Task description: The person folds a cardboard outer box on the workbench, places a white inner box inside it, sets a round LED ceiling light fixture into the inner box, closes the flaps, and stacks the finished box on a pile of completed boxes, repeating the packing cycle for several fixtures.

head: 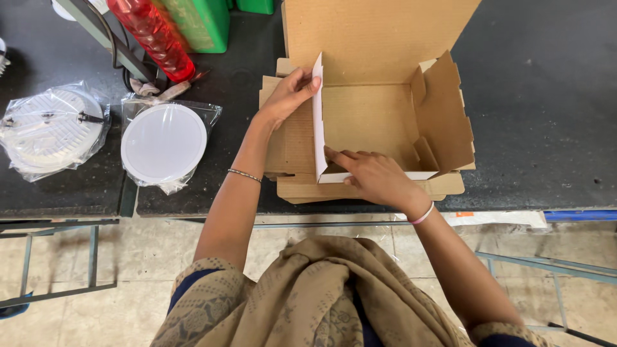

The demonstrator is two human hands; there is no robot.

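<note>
A half-folded cardboard box (373,122) lies on the dark table, brown inside and white outside, its lid standing up at the back. My left hand (290,95) pinches the top of the box's upright left wall. At the front left corner, my right hand (376,177) presses fingers against the inner side of the front wall. The right wall leans outward, loose. Beneath the box lies a stack of flat cardboard blanks (292,186).
Two round white light fixtures in clear plastic bags lie at the left, one face-up (164,142), one back-up (54,125). A red bottle-like object (154,35) and green containers (205,22) stand at the back. The table's front edge (514,205) runs below the box.
</note>
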